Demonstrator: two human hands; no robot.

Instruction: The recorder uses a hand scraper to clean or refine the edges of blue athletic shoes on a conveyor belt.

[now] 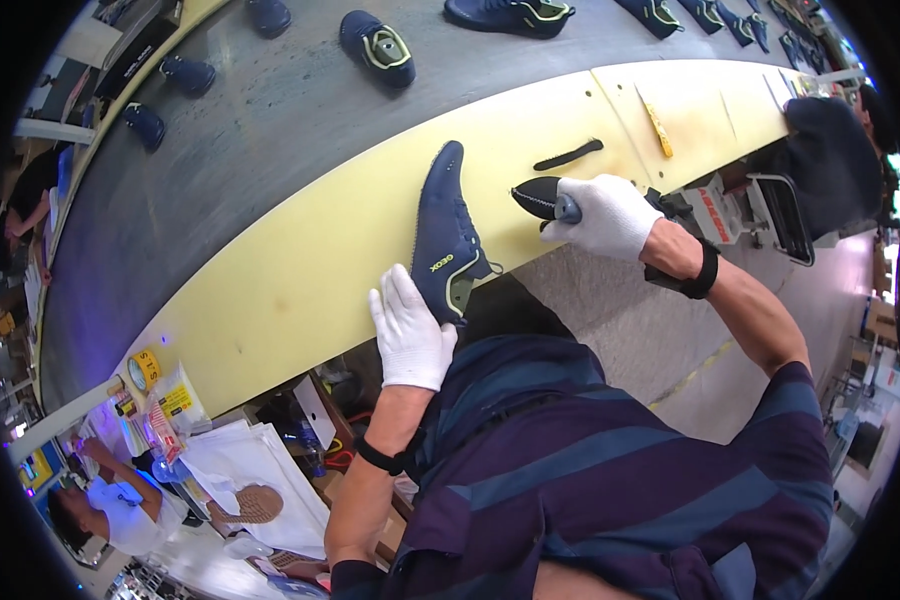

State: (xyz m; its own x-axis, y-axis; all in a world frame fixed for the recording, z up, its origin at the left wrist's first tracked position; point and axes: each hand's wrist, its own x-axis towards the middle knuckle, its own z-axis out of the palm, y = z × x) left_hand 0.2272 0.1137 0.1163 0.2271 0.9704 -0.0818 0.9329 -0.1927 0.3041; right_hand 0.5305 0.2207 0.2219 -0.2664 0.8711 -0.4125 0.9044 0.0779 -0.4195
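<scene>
A navy sneaker [443,220] with a pale-green-edged collar lies on the yellow bench top [300,270], toe pointing away from me. My left hand [410,335], in a white glove, rests against its heel end with the fingers stretched out flat. To the right, my white-gloved right hand [605,218] is closed round a tool with a grey rounded end [567,208]. Beside its fingers is a black pointed piece [537,197] with a pale jagged line; its exact kind is unclear. A slim black strip [568,154] lies just beyond that hand.
A grey conveyor belt [270,130] runs along the bench's far side, carrying several navy shoes [378,47]. A yellow cutter [658,130] lies at the right on the bench. Tape [144,368] and white paper [255,470] sit at the left; a co-worker [130,500] is beyond.
</scene>
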